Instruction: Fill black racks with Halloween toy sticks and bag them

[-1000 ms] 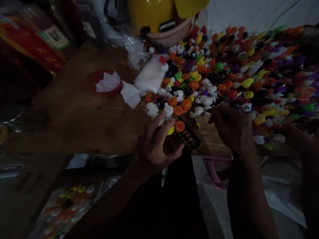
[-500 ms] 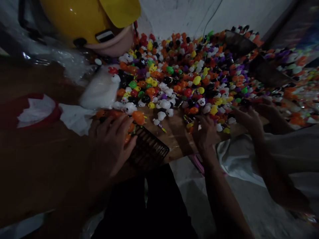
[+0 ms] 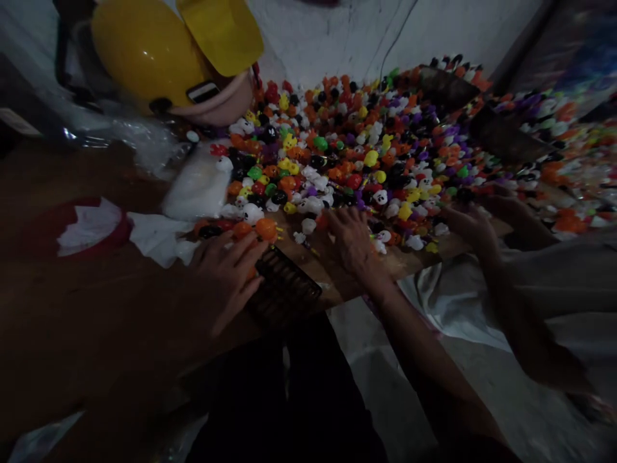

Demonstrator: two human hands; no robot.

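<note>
The red bowl (image 3: 123, 231) contains white paper (image 3: 91, 225). Your left hand (image 3: 224, 273) adjoins the black slotted tray (image 3: 289, 283), your right hand (image 3: 354, 243) the toy pile (image 3: 370, 159); grip closure cannot be determined.

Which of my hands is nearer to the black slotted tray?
Left. Your left hand is at the tray, on its left; your right hand is apart, to its upper right.

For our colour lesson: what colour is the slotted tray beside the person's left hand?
The slotted tray looks black in the dim light; see the head view.
</note>
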